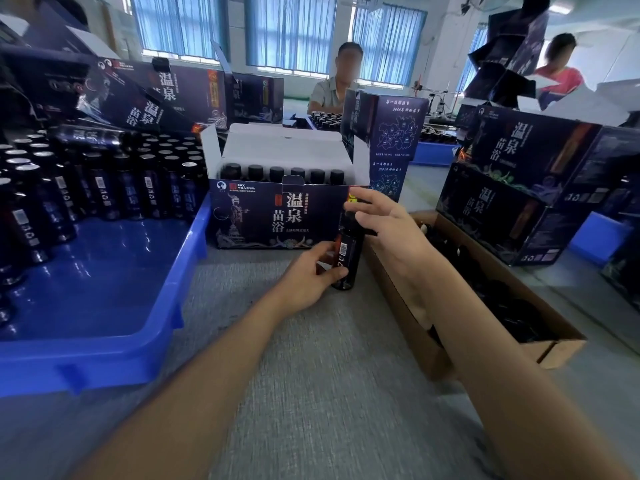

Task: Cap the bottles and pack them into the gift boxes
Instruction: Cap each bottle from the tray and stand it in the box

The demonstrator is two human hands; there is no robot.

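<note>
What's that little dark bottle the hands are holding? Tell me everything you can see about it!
The bottle is small, dark and glossy, maybe glass. Its label shows a white barcode beside a red strip. It stands upright on the grey table, just in front of the open gift box. The left hand grips its lower body, and the right hand closes over its top, so the cap is mostly hidden.
</note>
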